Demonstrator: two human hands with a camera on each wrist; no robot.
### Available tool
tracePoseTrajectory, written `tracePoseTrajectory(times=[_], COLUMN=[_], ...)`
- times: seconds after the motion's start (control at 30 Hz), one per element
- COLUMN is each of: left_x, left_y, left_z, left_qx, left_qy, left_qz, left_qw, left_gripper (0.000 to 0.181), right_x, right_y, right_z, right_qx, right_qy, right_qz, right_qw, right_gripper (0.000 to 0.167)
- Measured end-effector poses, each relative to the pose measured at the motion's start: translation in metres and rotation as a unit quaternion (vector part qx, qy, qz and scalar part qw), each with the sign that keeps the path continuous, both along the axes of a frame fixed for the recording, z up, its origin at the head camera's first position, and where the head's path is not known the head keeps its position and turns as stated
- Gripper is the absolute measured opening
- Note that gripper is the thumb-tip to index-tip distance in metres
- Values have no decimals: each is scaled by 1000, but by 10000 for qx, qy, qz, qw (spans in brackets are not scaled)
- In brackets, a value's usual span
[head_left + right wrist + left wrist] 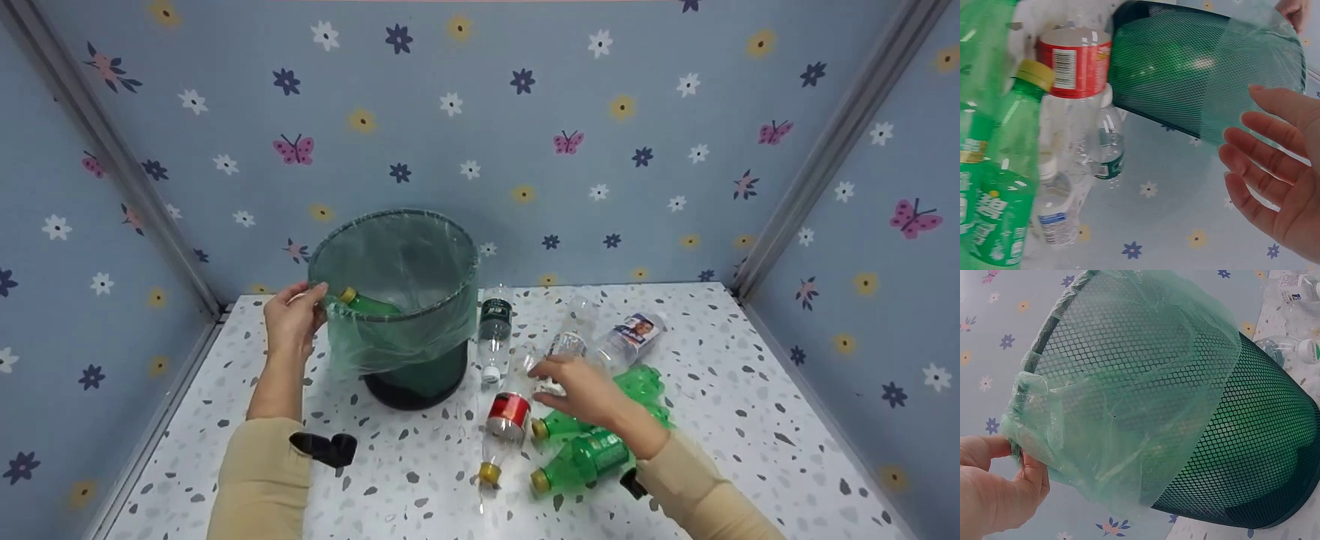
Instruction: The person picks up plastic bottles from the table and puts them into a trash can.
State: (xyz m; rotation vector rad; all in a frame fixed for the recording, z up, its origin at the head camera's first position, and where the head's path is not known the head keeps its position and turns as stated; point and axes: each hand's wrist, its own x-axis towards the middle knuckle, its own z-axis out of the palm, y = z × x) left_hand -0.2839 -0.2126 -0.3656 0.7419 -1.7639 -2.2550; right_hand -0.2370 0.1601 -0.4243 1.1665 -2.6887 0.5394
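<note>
My left hand (pixel 292 319) pinches the near-left rim of a dark mesh wastebasket (pixel 420 386), with its thumb and fingers on the pale green plastic bag (pixel 1112 433) that lines it and hangs over the outside. Inside lies a green bottle (pixel 373 306) with a yellow cap. Over a group of plastic bottles hovers my right hand (pixel 589 390), fingers spread and slightly bent. The right wrist view shows nothing in its grasp. Closest to it are a clear bottle with a red label (pixel 1075 64) and several green bottles (pixel 589 457) with yellow caps.
Right of the wastebasket lies a clear bottle with a dark green label (pixel 495 322). Farther right are another clear bottle (pixel 576 326) and one with a blue-and-white label (pixel 634 335). Flower-patterned walls (pixel 487 135) enclose the speckled tabletop (pixel 405 487) at the back and sides.
</note>
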Motion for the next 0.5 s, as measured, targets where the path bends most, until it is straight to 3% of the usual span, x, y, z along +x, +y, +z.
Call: tracePoseTrajectory(times=[0.27,0.5], left_x=[2,3], left_y=[0,0], left_z=[-1,-1], left_qx=[70,177], left_qy=[55,224], left_qz=[4,-95], left_qw=[10000,9995], left_gripper=[43,49], right_x=[17,24], right_y=[14,27], right_z=[-27,-49], right_qx=[475,744], right_qy=[175,2], right_qz=[-6,35], right_qw=[9987,9972], right_gripper=[28,33])
